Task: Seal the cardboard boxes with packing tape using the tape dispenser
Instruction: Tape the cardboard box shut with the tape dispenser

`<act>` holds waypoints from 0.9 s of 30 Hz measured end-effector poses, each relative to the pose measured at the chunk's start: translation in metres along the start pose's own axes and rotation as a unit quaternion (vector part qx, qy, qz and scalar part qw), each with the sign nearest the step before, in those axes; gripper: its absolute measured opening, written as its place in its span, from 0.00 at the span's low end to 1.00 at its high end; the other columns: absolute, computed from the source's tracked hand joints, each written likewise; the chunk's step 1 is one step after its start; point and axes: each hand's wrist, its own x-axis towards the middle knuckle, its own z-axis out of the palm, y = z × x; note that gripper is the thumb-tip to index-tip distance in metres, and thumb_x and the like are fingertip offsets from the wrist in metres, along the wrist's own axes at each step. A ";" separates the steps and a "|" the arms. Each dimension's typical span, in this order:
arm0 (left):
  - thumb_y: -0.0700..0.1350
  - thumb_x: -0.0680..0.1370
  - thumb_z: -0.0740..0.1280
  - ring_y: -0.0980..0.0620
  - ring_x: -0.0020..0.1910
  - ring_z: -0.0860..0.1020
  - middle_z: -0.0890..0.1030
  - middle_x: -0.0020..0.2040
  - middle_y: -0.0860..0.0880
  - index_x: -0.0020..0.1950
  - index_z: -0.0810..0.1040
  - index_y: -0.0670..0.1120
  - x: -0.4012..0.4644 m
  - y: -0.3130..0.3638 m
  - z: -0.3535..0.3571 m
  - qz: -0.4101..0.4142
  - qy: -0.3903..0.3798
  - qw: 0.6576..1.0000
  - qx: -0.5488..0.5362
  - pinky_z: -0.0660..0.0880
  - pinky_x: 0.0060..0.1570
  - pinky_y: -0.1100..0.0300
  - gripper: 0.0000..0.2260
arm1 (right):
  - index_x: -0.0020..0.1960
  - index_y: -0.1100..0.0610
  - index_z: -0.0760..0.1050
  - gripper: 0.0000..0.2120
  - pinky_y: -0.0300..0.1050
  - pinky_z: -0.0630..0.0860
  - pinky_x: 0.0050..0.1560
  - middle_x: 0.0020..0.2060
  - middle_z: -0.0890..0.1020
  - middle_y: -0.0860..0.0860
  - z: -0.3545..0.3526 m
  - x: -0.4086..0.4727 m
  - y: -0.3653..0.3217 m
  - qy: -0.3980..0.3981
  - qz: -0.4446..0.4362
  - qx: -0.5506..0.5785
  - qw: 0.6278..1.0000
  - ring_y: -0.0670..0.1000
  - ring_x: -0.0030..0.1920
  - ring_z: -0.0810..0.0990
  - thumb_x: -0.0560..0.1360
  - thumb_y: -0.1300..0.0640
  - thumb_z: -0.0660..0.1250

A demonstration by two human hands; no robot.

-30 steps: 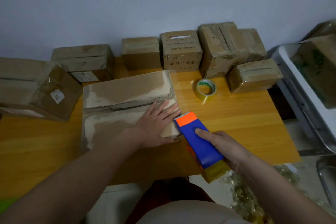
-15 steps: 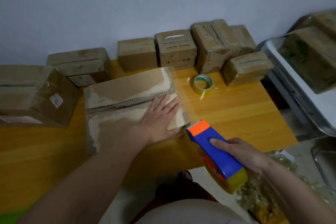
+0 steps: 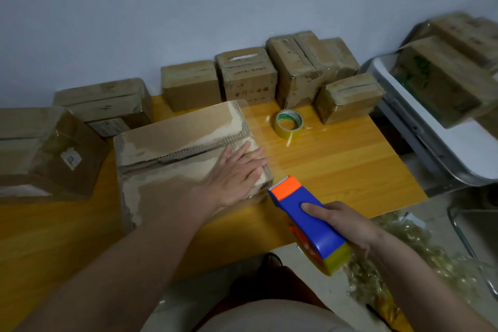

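1. Lower right of the frame: the right hand [image 3: 347, 226] grips the blue tape dispenser [image 3: 310, 221], fingers curled round its body and forefinger laid along the top. Half a second ago it sat further right and lower; now its orange toothed end is back just beside the near right corner of the big box [image 3: 183, 159].
2. Centre of the frame: the left hand [image 3: 234, 172] lies flat on that box's right end, fingers straight and together, holding nothing, much as before. The two flaps meet in a ragged seam.
3. One dispenser and one loose tape roll [image 3: 289, 124], which lies on the wooden table [image 3: 350, 170] right of centre, apart from the box.
4. Across the upper middle, five smaller boxes [image 3: 246, 78] stand along the table's far edge.
5. At the left edge, two more boxes [image 3: 43, 153] sit beside the big one.
6. Upper right, blurred boxes lie on a white folding chair [image 3: 431, 143]; I cannot tell how many.
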 end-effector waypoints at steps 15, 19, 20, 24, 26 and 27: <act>0.56 0.84 0.42 0.53 0.77 0.35 0.41 0.79 0.59 0.78 0.41 0.60 0.006 0.005 0.005 -0.033 -0.004 0.997 0.076 0.37 0.75 0.46 0.22 | 0.48 0.67 0.78 0.18 0.37 0.74 0.26 0.30 0.83 0.56 -0.001 -0.020 0.018 0.026 -0.005 -0.014 1.000 0.50 0.26 0.81 0.77 0.50 0.66; 0.61 0.82 0.41 0.53 0.77 0.35 0.40 0.79 0.58 0.77 0.40 0.60 0.007 0.006 0.008 -0.040 -0.003 0.995 0.086 0.38 0.75 0.45 0.24 | 0.49 0.65 0.77 0.14 0.37 0.74 0.26 0.30 0.83 0.56 0.001 -0.015 0.017 0.029 0.028 -0.019 0.999 0.50 0.26 0.81 0.77 0.53 0.66; 0.62 0.82 0.41 0.53 0.77 0.35 0.40 0.79 0.58 0.77 0.39 0.60 0.007 0.007 0.009 -0.041 -0.003 0.995 0.091 0.38 0.75 0.45 0.25 | 0.47 0.65 0.76 0.13 0.36 0.73 0.25 0.28 0.82 0.55 0.001 -0.014 0.016 0.030 0.035 -0.026 0.999 0.49 0.24 0.80 0.77 0.53 0.66; 0.63 0.81 0.41 0.51 0.77 0.34 0.39 0.79 0.58 0.77 0.39 0.61 0.007 0.009 0.010 -0.053 0.002 0.993 0.103 0.38 0.75 0.44 0.25 | 0.54 0.67 0.73 0.16 0.36 0.73 0.22 0.31 0.82 0.58 0.007 0.007 0.006 0.063 0.052 -0.056 0.995 0.50 0.23 0.80 0.76 0.54 0.68; 0.63 0.81 0.41 0.50 0.77 0.33 0.39 0.79 0.58 0.77 0.39 0.61 0.007 0.011 0.010 -0.059 0.001 0.993 0.105 0.38 0.75 0.43 0.26 | 0.58 0.66 0.71 0.21 0.45 0.80 0.32 0.41 0.83 0.61 0.011 0.021 0.003 0.082 0.056 -0.071 0.993 0.55 0.32 0.83 0.75 0.51 0.70; 0.63 0.81 0.41 0.50 0.77 0.33 0.39 0.79 0.58 0.77 0.39 0.61 0.007 0.012 0.010 -0.060 -0.001 0.992 0.107 0.39 0.75 0.43 0.26 | 0.57 0.66 0.71 0.21 0.51 0.82 0.40 0.44 0.82 0.62 0.012 0.029 0.002 0.093 0.057 -0.079 0.991 0.58 0.38 0.84 0.74 0.50 0.70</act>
